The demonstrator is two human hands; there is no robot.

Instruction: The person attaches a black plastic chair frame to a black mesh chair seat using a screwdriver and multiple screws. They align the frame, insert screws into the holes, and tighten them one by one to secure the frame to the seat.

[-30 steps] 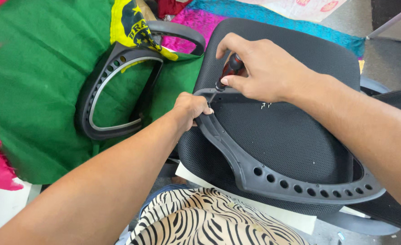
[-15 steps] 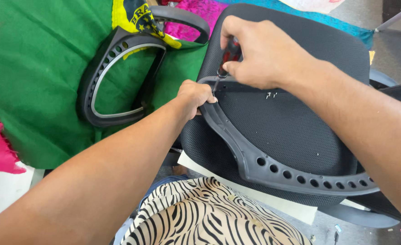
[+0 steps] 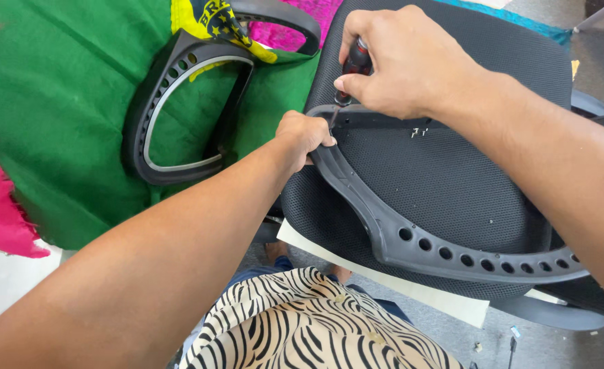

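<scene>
A grey perforated armrest (image 3: 411,239) is lain across the black mesh chair seat (image 3: 452,171). Its far left corner is gripped by the left hand (image 3: 305,137); a screwdriver (image 3: 353,72) is clenched in the right hand (image 3: 404,61) above it. A second armrest (image 3: 172,116) is seen left, on green cloth (image 3: 49,102).

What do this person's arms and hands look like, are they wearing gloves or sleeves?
No gloves and no sleeves in view: both forearms are bare from the frame edge to the wrist. The left hand and right hand show no rings, watch or bands on the sides visible. The only clothing seen is a zebra-striped garment in black and cream at the bottom of the head view.
</scene>
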